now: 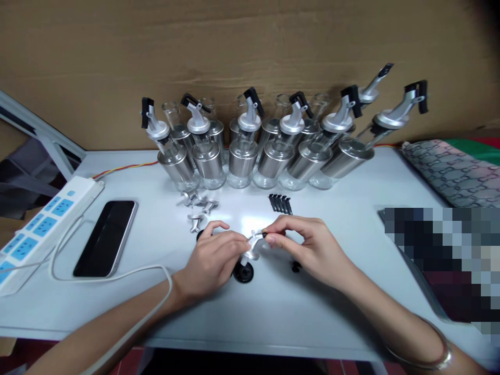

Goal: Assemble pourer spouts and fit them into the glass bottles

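My left hand (213,260) is closed on a silver pourer spout (253,250) over the middle of the table. Finger and thumb of my right hand (318,250) pinch a small black piece (264,234) at the spout's narrow end; how deep it sits in the spout cannot be made out. Just below the spout lies a round black stopper (244,272), and a smaller black part (297,267) is beneath my right hand. Several loose silver spouts (195,222) lie beyond my left hand. A row of slim black pieces (280,203) lies beyond my right.
Glass bottles with metal sleeves (242,159) line the back, several topped with silver pourers. At left are a phone (105,237), a white power strip (42,229) and a white cable (164,268) passing over my left forearm. A patterned item (453,172) lies at right.
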Demonstrator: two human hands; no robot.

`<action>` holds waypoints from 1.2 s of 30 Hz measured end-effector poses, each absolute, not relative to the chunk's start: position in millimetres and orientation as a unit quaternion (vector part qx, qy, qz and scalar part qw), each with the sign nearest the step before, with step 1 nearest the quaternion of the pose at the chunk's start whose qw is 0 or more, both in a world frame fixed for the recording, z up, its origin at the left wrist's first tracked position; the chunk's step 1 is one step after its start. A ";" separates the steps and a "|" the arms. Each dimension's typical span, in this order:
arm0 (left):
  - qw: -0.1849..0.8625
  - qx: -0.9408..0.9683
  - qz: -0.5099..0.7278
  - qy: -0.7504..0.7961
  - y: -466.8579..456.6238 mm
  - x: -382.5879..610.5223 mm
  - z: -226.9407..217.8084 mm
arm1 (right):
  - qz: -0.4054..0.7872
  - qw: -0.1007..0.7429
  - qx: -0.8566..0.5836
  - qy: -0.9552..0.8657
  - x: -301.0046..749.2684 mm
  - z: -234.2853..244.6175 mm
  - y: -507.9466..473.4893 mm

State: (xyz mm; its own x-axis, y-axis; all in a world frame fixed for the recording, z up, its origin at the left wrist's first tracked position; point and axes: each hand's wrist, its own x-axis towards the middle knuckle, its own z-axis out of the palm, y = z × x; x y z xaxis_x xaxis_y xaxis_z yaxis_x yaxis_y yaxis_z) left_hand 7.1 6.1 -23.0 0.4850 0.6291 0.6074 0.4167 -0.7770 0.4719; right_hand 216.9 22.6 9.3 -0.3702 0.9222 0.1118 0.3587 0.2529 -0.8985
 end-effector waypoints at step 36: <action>0.136 0.928 0.222 0.265 5.4 9.7 -13.4 | 0.511 0.443 -0.486 -0.554 213.6 16.9 22.5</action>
State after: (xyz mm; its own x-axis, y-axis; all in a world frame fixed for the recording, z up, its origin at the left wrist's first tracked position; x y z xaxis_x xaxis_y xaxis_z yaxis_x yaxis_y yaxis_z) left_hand 9.7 5.4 -13.4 0.7604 0.5533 0.3401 0.4320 -0.8219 0.3712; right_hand 213.6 22.5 16.9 -0.1357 0.9907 -0.0057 0.0852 0.0060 -0.9963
